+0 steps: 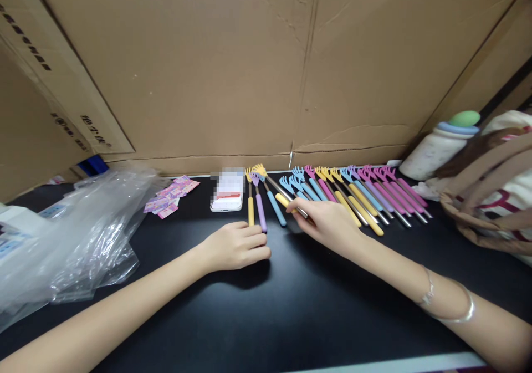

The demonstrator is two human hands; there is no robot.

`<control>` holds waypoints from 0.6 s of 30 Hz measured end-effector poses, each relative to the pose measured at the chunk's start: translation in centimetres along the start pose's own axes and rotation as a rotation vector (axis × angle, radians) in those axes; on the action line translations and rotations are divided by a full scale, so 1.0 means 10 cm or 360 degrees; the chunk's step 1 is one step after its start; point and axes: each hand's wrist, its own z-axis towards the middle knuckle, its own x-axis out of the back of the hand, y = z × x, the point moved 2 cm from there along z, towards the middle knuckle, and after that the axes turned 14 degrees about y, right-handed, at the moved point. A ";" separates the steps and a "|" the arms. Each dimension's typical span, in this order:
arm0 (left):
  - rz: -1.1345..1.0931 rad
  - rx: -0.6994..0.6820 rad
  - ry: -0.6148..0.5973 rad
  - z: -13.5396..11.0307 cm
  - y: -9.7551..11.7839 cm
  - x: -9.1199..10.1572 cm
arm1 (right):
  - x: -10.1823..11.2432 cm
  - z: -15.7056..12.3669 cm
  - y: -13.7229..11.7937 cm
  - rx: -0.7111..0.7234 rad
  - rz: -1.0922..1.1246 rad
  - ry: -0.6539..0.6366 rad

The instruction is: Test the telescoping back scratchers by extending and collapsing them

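My right hand is closed on a back scratcher with a yellow handle, its metal rod slanting up left to a yellow claw head. Palm down, my left hand rests with loosely bent fingers, slightly apart. Its fingertips lie at the lower ends of a yellow back scratcher and a purple back scratcher; whether they touch is hard to see. Between the hands lies a blue-handled back scratcher. Right of it, several blue, pink, yellow and purple back scratchers lie in a slanted row, partly behind my right hand.
A phone lies left of the scratchers, beside pink-purple printed cards. Clear plastic bags cover the table's left side. At right stand a white bottle and a beige bag. Cardboard walls the back of the black table.
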 end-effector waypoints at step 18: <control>0.0378 0.0596 0.0402 0.01 -0.32 0.24 | 0.18 -0.02 -0.20 0.0230 0.0716 0.0337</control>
